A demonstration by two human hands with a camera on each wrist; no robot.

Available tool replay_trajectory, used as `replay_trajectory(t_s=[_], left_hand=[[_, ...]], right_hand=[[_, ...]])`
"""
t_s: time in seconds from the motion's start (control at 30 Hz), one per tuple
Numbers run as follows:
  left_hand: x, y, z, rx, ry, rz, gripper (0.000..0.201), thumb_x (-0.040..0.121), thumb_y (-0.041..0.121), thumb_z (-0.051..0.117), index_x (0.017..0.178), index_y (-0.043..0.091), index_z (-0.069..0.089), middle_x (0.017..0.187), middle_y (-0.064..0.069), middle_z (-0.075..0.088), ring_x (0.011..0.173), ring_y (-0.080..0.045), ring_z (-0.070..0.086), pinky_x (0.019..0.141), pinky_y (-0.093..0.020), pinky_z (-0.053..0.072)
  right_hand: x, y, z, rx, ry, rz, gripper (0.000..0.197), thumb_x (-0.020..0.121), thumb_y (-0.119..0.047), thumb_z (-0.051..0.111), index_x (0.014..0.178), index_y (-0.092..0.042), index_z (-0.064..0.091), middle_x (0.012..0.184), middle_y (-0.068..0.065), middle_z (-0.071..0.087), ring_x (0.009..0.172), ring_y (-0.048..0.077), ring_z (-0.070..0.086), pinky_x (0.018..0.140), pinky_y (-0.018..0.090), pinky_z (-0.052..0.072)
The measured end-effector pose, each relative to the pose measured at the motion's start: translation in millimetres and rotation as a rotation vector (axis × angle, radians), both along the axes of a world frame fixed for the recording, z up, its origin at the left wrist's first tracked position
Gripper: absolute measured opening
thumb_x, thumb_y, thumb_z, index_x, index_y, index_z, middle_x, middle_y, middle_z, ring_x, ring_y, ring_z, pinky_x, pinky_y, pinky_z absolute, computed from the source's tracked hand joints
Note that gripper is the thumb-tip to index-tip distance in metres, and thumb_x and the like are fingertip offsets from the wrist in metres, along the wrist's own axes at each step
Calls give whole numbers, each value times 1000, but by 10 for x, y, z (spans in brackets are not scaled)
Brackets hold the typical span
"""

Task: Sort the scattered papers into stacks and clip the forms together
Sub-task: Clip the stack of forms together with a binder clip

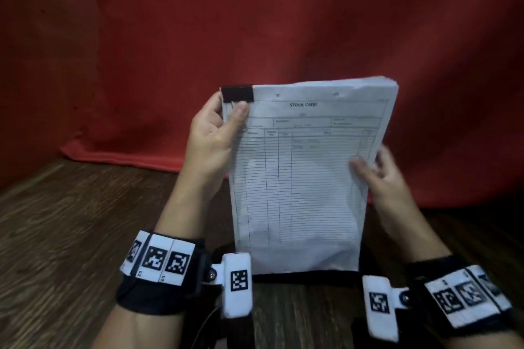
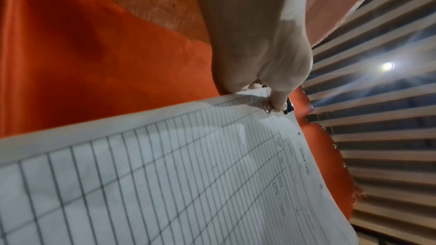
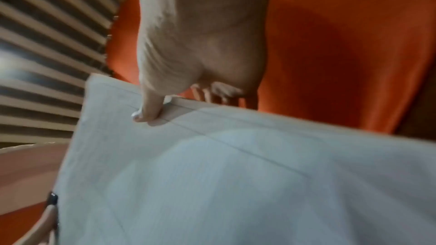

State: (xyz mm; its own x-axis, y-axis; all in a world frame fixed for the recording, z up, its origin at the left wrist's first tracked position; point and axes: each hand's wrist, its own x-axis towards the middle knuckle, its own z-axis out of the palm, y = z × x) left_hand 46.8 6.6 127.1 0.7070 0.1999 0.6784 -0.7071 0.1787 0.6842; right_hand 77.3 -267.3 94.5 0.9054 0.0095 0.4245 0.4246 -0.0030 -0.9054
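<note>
Red cloth draped as backdrop, hem on dark wooden table; slatted ceiling, lamp.

One thick stack of white ruled stock-card forms, one black binder clip, two bare hands, two marker-covered wrist bands, one red cloth backdrop, one dark wooden table.

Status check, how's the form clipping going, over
Left hand pinches binder clip at top-left corner. Right hand grips forms stack by right edge. Stack held upright, nothing in the way.

head downward, wrists close, perhaps upward
</note>
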Motion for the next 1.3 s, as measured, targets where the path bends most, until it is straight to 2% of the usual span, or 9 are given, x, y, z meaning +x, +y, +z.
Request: replay_trajectory(t_s=[0.17,0.3,0.4,0.6,0.77,0.9,1.03,1.17,1.3], left_hand=[[-131,-66,91,-2,38,-9,18,106,13,59,121,7,67,104,-6,78,91,-18,75,77,-30,61],[-70,-82,-157,240,333,54,26,106,28,58,128,16,65,106,11,80,94,-9,76,71,-24,58],[-127,-15,-435,592,628,-134,25,106,30,60,130,28,65,108,2,80,81,-14,74,67,-30,59],[-258,-64,-918,793,932,-179,17,106,10,59,103,1,72,75,-5,71,53,-5,65,54,-19,53],[-175,-91,-1397,949,1175,-191,21,103,12,65,113,-4,74,88,-11,74,65,-15,69,59,-27,61],[118,-91,-1382,1005,1240,-93,24,105,16,63,98,-5,71,83,-17,66,60,-21,64,59,-29,58],[354,-135,-1334,1039,1224,151,39,104,26,65,71,4,58,53,-4,60,48,-15,55,53,-26,49],[473,-172,-1364,1314,1136,175,41,90,50,77,92,10,69,96,3,71,94,-19,68,71,-27,47],[617,-261,-1453,1590,1116,136,68,83,64,77,125,12,68,139,1,59,124,-26,61,87,-33,47]], right_hand=[[-188,-82,-163,48,52,58,40,75,-42,75,102,-13,80,107,11,80,100,31,76,84,38,63],[-212,-153,-140,70,72,29,20,97,-22,65,108,-10,76,106,12,80,98,29,77,85,41,62],[-190,-200,-240,73,185,-8,17,102,-20,62,110,-10,73,101,6,81,92,22,78,71,30,63],[-210,-403,-835,-369,559,167,22,105,-19,57,112,-9,76,100,2,81,90,18,78,76,28,57],[-297,-411,-1073,-834,619,259,35,101,-15,60,72,-23,77,73,-9,76,73,12,69,67,23,50],[-103,-324,-992,-703,640,137,21,104,-10,57,83,-10,62,62,2,61,46,10,59,42,21,46],[33,-210,-919,-613,684,61,20,105,-16,56,86,-11,54,73,7,58,58,16,57,58,33,57],[62,-158,-960,-1027,517,31,35,96,-28,68,124,-11,58,108,2,63,102,23,63,79,29,50],[147,-27,-1056,-1258,456,68,20,89,-28,74,88,-15,58,98,1,64,95,22,65,58,23,44]])
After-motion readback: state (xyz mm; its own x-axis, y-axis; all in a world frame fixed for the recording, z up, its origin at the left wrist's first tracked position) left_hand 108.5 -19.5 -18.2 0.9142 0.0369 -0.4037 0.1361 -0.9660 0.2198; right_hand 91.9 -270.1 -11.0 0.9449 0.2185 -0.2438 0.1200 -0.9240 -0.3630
